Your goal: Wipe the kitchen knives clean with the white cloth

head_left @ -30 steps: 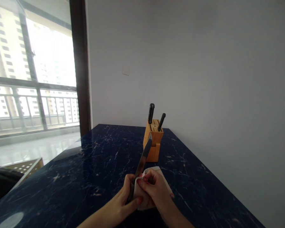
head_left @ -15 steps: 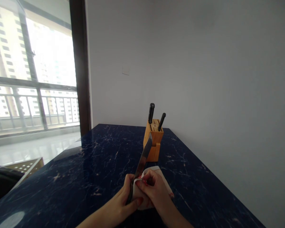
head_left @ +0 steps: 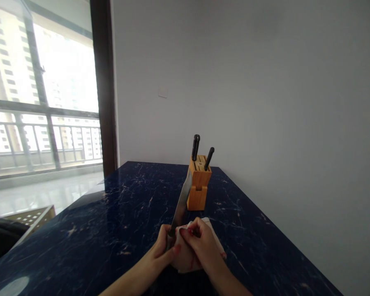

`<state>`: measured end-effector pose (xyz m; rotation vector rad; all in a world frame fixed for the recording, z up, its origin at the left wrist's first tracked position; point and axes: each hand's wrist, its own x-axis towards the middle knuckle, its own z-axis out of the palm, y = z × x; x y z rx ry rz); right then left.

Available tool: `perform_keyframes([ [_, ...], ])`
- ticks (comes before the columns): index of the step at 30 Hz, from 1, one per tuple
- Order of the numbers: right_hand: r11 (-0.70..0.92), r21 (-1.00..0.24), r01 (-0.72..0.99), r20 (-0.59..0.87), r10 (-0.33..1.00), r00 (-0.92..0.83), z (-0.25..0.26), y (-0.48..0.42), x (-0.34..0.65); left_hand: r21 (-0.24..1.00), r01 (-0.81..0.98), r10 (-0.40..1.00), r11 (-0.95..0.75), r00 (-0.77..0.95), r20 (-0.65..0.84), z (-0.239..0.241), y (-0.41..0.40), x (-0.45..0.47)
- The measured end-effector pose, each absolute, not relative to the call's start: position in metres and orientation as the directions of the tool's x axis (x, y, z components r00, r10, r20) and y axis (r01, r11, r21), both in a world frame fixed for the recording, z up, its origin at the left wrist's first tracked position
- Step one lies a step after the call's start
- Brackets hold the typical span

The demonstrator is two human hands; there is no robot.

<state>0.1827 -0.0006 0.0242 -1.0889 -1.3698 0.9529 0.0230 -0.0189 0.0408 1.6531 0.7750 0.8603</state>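
Note:
My left hand (head_left: pixel 162 247) is closed around the dark handle of a kitchen knife (head_left: pixel 182 201), whose blade points up and away, tilted to the right. Between my hands hangs a white cloth (head_left: pixel 186 260) with red marks. The fingers of my right hand (head_left: pixel 203 241) pinch the cloth beside the base of the blade; whether they touch the metal I cannot tell. Just beyond the blade stands a wooden knife block (head_left: pixel 200 181) with two black-handled knives, a left one (head_left: pixel 196 147) and a right one (head_left: pixel 209 158), in its slots.
The dark blue marbled table (head_left: pixel 135 205) stretches forward to a pale wall (head_left: pixel 249 102). At left are a glass window (head_left: pixel 68 74) with a dark frame and, low down, a perforated beige chair or crate edge (head_left: pixel 33 218) with something black on it.
The knife has shifted slightly left, its tip now at the block's left edge. My right hand and the cloth have moved a little along the blade's base.

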Motion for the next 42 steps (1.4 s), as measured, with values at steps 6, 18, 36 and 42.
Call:
perform_keyframes([
  [6,0.27,-0.952,0.147,0.284,0.955,0.084,0.019,0.004,0.187,0.989,-0.02,0.933,-0.145,0.329,0.143,0.032,-0.014,0.026],
  [18,0.293,-0.951,0.095,0.304,0.944,0.128,0.03,0.0,0.187,0.93,0.066,0.914,-0.362,0.221,0.34,0.027,0.0,0.022],
  [36,0.54,-0.701,0.465,0.592,0.805,-0.043,0.046,-0.022,0.192,0.911,0.136,0.844,-0.39,0.448,0.295,0.018,-0.008,0.026],
  [42,0.494,-0.697,0.52,0.598,0.801,0.04,0.047,-0.014,0.2,0.923,0.123,0.852,-0.366,0.444,0.278,0.012,-0.004,0.025],
])
